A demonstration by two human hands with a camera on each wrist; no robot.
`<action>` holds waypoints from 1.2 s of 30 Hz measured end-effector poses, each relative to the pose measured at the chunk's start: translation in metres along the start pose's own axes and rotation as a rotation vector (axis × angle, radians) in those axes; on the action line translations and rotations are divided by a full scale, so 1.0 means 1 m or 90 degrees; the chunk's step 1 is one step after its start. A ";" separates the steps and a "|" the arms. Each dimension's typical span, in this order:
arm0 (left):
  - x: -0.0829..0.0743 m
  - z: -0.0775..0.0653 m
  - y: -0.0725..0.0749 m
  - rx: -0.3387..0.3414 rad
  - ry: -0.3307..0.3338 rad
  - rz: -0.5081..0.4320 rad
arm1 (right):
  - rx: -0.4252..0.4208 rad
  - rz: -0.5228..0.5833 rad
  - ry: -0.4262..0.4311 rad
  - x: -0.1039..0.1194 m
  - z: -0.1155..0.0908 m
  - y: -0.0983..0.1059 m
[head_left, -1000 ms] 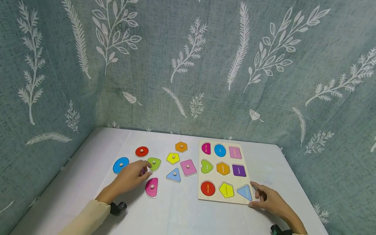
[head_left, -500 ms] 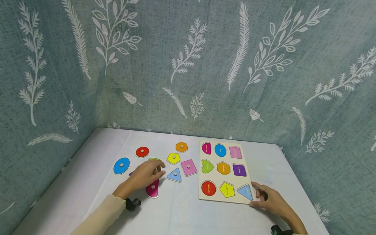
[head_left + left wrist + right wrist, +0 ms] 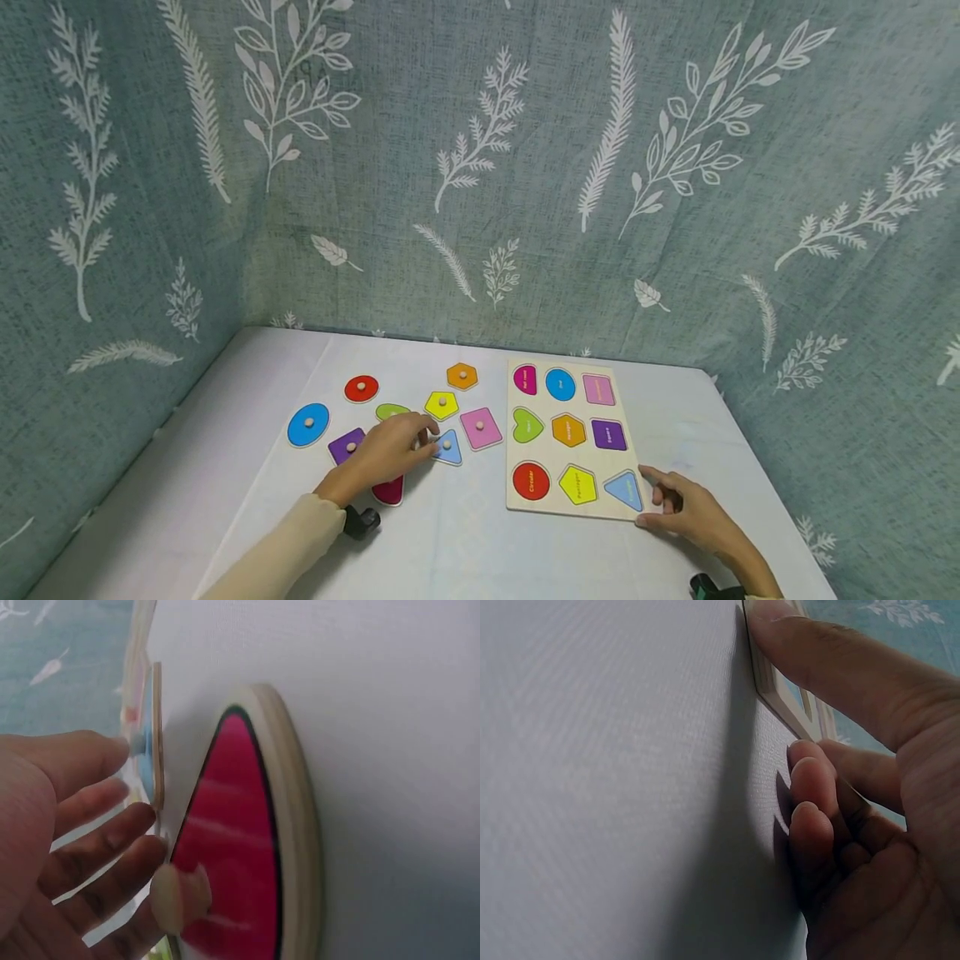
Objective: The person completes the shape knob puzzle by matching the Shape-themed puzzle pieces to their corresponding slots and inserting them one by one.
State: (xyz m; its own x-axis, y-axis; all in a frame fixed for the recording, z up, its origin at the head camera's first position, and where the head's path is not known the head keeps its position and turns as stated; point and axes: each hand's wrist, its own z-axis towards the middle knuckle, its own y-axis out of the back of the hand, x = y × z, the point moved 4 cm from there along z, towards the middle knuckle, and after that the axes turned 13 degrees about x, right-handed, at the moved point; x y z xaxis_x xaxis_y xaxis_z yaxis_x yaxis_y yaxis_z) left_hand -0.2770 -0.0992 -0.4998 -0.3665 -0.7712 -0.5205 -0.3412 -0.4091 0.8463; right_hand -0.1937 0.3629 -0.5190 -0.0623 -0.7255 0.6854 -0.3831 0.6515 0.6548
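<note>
My left hand hovers at the light-blue triangle piece, thumb and fingers spread about its knob. In the left wrist view the thumb comes right up to that small knob; a firm pinch does not show. Below the hand lies the magenta half-round piece, partly covered in the head view. The green piece is also partly hidden, and the purple square lies beside the wrist. At right, my right hand holds the near right corner of the wooden shape puzzle board between thumb and index finger.
Other knobbed pieces lie on the white table: a blue oval, red circle, orange hexagon, yellow pentagon and pink square-like piece. A leaf-patterned cloth surrounds the table's back and sides.
My left hand has moved right, from the purple square past the green piece to the blue triangle. The purple square shows again behind it. My right hand stays at the board.
</note>
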 end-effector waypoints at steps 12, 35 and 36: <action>-0.006 0.004 -0.010 -0.009 -0.032 0.027 | 0.006 0.013 -0.001 -0.004 -0.004 -0.002; -0.011 0.014 -0.005 -0.053 -0.034 0.025 | 0.010 0.030 0.007 0.003 -0.002 0.001; -0.012 0.013 -0.005 -0.056 -0.032 0.026 | 0.011 0.032 0.005 0.002 -0.002 0.000</action>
State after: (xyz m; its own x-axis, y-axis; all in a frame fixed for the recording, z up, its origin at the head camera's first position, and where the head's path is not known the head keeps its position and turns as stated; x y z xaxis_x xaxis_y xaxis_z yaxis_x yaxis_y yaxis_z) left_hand -0.2824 -0.0814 -0.4999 -0.4222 -0.7635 -0.4888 -0.2487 -0.4209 0.8723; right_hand -0.1918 0.3614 -0.5168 -0.0754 -0.6899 0.7200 -0.3950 0.6837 0.6137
